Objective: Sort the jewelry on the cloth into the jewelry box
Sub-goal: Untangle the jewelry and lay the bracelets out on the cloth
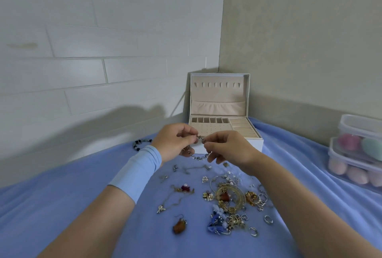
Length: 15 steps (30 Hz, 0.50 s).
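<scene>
The left hand (173, 143) is bare; behind it a light blue band (137, 172) wraps the wrist and lower forearm, snug, smooth and plain, with a clean straight edge at each end and the arm bare beyond it. The right hand (229, 147) and forearm are bare.

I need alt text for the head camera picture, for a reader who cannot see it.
A person's left hand and right hand pinch a beaded bracelet before an open jewelry box. Mixed jewelry lies scattered on the blue cloth below.
</scene>
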Available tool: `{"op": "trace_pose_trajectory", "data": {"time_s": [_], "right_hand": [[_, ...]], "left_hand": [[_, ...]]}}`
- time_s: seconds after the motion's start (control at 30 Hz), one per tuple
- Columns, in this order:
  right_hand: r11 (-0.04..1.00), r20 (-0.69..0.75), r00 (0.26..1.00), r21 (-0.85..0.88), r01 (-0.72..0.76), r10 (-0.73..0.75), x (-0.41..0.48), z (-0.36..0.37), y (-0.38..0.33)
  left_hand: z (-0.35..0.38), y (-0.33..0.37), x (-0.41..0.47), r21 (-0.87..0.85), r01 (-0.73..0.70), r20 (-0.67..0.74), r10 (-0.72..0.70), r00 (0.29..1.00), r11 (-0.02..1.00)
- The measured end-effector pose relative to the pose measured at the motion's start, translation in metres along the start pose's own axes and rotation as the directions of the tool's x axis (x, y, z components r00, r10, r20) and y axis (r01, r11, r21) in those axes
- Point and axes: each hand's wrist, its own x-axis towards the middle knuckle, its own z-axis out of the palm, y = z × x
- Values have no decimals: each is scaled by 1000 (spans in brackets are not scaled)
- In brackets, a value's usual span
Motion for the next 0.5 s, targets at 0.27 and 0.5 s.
{"op": "trace_pose_trajectory", "data": {"time_s": [0.27,0.5], "right_hand": [[985,95,995,-170,1,16,42,76,-44],[954,113,993,-301,3,33,81,155,-43]], "left_hand": [[-80,-29,-21,190,70,-172,-37,984,979],[-127,-81,-29,225,139,-425,-31,905,964]]}}
